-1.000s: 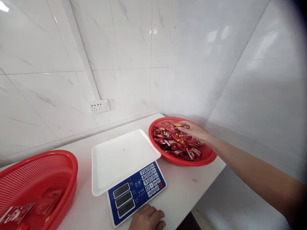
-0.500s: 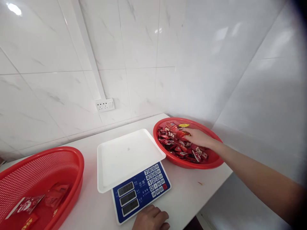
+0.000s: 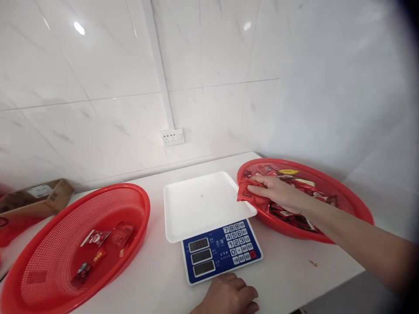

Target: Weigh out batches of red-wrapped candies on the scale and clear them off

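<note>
My right hand (image 3: 273,191) is closed on red snack packets (image 3: 250,194), held over the left rim of the right-hand red basket (image 3: 355,209), close to the scale's pan. Under my right wrist, many small, mostly red packets (image 3: 304,185) fill that basket. My left hand (image 3: 231,294) rests on the table at the front edge of the digital scale (image 3: 225,248), its fingers curled in; nothing shows in them. The scale's white pan (image 3: 193,200) is bare, and its displays are too dim to read surely.
Left of the scale stands another red basket (image 3: 139,192) with several packets (image 3: 94,237) at its bottom. Behind it is a cardboard box (image 3: 54,196). A small scrap (image 3: 313,263) lies on the white table (image 3: 281,270). A power socket (image 3: 173,137) is on the tiled wall.
My right hand has come up from the packets to the right basket's left rim, carrying red packets. The view has swung left, showing more of the left basket and the box. My left hand stays by the scale.
</note>
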The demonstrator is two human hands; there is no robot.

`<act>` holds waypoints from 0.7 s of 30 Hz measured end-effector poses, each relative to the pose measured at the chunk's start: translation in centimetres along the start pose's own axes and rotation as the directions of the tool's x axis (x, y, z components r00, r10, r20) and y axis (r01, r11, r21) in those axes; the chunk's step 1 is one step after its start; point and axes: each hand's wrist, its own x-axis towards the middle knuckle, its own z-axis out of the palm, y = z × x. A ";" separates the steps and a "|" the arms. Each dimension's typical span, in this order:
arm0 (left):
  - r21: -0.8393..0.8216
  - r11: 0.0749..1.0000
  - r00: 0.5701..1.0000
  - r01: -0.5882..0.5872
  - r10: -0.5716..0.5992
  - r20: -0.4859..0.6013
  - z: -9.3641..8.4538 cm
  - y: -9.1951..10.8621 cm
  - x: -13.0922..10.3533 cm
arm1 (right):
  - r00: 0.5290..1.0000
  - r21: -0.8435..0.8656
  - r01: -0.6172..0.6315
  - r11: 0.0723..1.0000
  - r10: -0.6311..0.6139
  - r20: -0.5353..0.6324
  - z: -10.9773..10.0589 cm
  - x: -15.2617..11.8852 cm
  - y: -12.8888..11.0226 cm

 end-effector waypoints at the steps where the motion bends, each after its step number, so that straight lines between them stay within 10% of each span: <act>1: -0.007 1.000 1.000 0.007 -0.007 0.018 -0.2 0.1 0.0 | 0.999 -0.098 0.044 0.994 -0.041 0.034 0.7 0.4 -0.3; 5: -0.005 1.000 0.999 0.023 -0.023 0.040 -0.1 0.0 -0.1 | 0.986 -0.345 0.164 0.924 -0.145 0.081 3.8 2.0 -1.3; 9: 0.040 0.999 1.000 0.012 -0.012 0.017 1.1 -0.4 0.0 | 0.971 -0.110 0.226 0.968 -0.214 0.107 6.1 3.7 -1.6; 12: 0.067 0.998 0.999 0.000 0.002 -0.039 2.0 -0.7 0.0 | 0.965 -0.246 0.260 0.934 -0.257 0.042 5.8 4.9 -1.1; 21: 0.100 0.995 0.971 -0.022 0.045 -0.233 4.7 -1.8 -0.4 | 0.939 -0.698 -0.050 0.714 -0.204 -0.276 -6.9 4.3 3.6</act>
